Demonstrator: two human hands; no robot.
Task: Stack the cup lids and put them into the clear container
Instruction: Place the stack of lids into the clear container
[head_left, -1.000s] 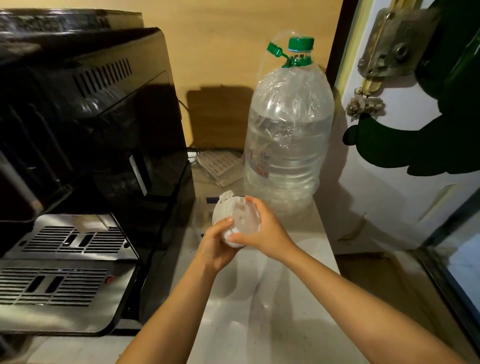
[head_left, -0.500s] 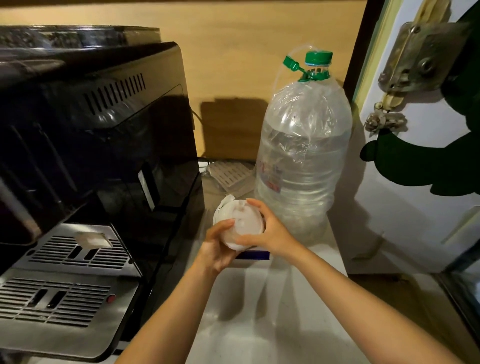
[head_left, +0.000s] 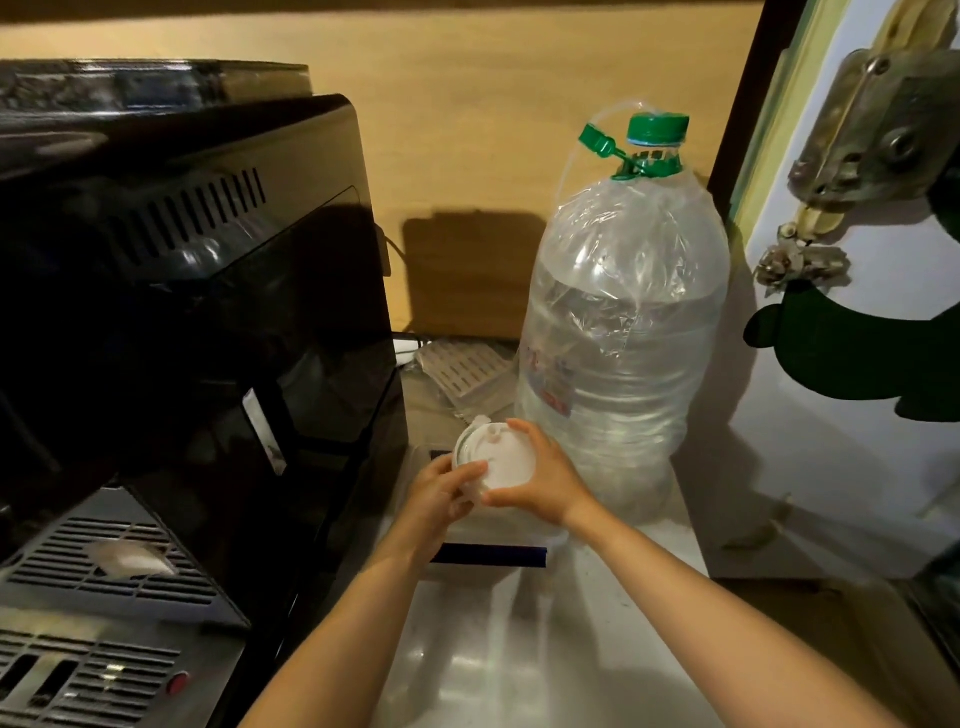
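Note:
A stack of translucent white cup lids (head_left: 493, 460) is held between both hands above the counter, its round top face tilted toward me. My left hand (head_left: 441, 493) grips the stack's lower left rim. My right hand (head_left: 545, 480) clasps the right side, fingers curled over the top edge. Directly below them lies the clear container (head_left: 488, 558), a low box with a dark blue front edge, mostly hidden behind my hands.
A black coffee machine (head_left: 197, 338) with a metal drip tray (head_left: 104, 597) fills the left. A large water bottle (head_left: 618, 332) with a green cap stands just right of the hands. A white door (head_left: 857, 364) borders the counter's right side. A slotted white item (head_left: 462, 369) lies at the back.
The view has tilted up a little, so the hands and lid stack sit lower in the frame. The blue-edged container below them has come into sight. Both hands keep their grip on the stack.

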